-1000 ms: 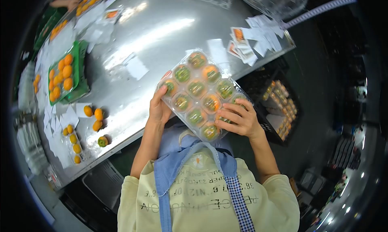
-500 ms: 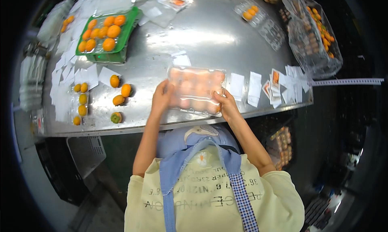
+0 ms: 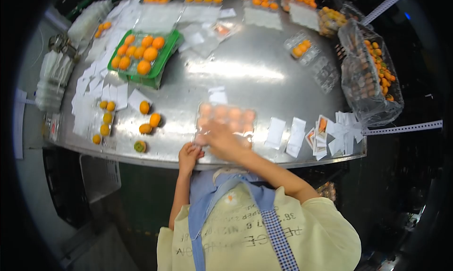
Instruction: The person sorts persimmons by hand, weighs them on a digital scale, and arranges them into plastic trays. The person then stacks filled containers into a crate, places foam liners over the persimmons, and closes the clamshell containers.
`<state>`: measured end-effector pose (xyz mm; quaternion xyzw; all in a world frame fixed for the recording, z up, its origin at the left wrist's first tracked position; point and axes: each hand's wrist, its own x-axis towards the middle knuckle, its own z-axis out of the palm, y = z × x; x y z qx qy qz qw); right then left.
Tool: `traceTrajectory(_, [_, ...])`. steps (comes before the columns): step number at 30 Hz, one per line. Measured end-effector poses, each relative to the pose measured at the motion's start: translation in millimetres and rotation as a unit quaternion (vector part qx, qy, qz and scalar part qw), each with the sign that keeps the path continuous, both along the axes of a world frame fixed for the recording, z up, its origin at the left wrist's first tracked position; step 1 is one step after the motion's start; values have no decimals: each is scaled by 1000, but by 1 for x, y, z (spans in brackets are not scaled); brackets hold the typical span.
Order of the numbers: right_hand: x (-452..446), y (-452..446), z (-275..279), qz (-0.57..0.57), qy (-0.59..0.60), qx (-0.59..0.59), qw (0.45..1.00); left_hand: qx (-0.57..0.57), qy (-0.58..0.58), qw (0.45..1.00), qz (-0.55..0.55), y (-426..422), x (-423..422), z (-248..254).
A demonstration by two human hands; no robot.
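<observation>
A clear plastic clamshell box [image 3: 230, 113] filled with pinkish round pieces lies near the table's front edge. My left hand [image 3: 189, 154] is closed at its front left corner, fingers bent against the plastic, with a small red spot beside the fingertips. Reaching across from the right, my right hand [image 3: 222, 141] is over the front left part of the box. Motion blurs its fingers, and it hides several of the pieces beneath. To the left lie several loose orange fruits [image 3: 155, 119], one with its green top [image 3: 140, 146] facing up.
A green crate [image 3: 163, 63] bears a clear box of oranges [image 3: 150, 53]. White slips [image 3: 296, 136] and picture cards [image 3: 322, 129] lie at the right, near a plastic-lined crate [image 3: 356, 77]. Filled fruit boxes [image 3: 261, 0] line the back. Smaller yellow-orange fruits [image 3: 104, 129] are at left.
The box has gone from being held between both hands to lying near the table edge. My right hand has moved from its right side leftward over it; my left hand is now at the front corner.
</observation>
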<state>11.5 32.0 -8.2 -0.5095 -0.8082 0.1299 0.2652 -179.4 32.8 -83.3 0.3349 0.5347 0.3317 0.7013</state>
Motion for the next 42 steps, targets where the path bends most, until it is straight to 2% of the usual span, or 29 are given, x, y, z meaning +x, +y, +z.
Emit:
traceTrajectory(5, [-31, 16, -31, 62, -159, 11, 985, 15, 5, 1000, 19, -2, 1, 0])
traceTrajectory(11, [-35, 28, -29, 60, -200, 11, 978, 4, 29, 998, 47, 1, 6, -6])
traceTrajectory(12, [-37, 28, -24, 65, -211, -27, 975, 4, 32, 998, 48, 1, 8, -4])
traceTrajectory(15, [-36, 29, -18, 69, -208, -24, 975, -9, -2, 996, 86, 1, 16, 2])
traceTrajectory(18, [-37, 32, -19, 67, -206, -36, 976, -22, 17, 995, 92, 5, 23, 12])
traceTrajectory(22, [-41, 33, -19, 71, -216, -49, 973, 6, 36, 996, 81, 8, 19, -5])
traceTrajectory(24, [-41, 33, -12, 58, -166, -58, 983, 54, 71, 995, 45, 11, 10, -31])
traceTrajectory(27, [-31, 38, 31, 43, -91, -78, 992, 90, 77, 991, 65, 13, 10, -41])
traceTrajectory(30, [-15, 39, 54, 28, 12, -67, 997, -9, 32, 994, 101, 16, 21, -9])
traceTrajectory(32, [-4, 37, 70, 20, 61, -25, 998, -14, 30, 994, 101, 17, 21, -11])
traceTrajectory(39, [29, 30, 106, 31, 135, -60, 989, -2, 34, 996, 79, 17, 18, -13])
traceTrajectory(40, [29, 30, 106, 38, 135, -47, 989, 88, 138, 984, 69, 15, 20, -3])
traceTrajectory(42, [25, 30, 102, 49, 130, -23, 990, 265, 337, 902, 42, 13, 27, 23])
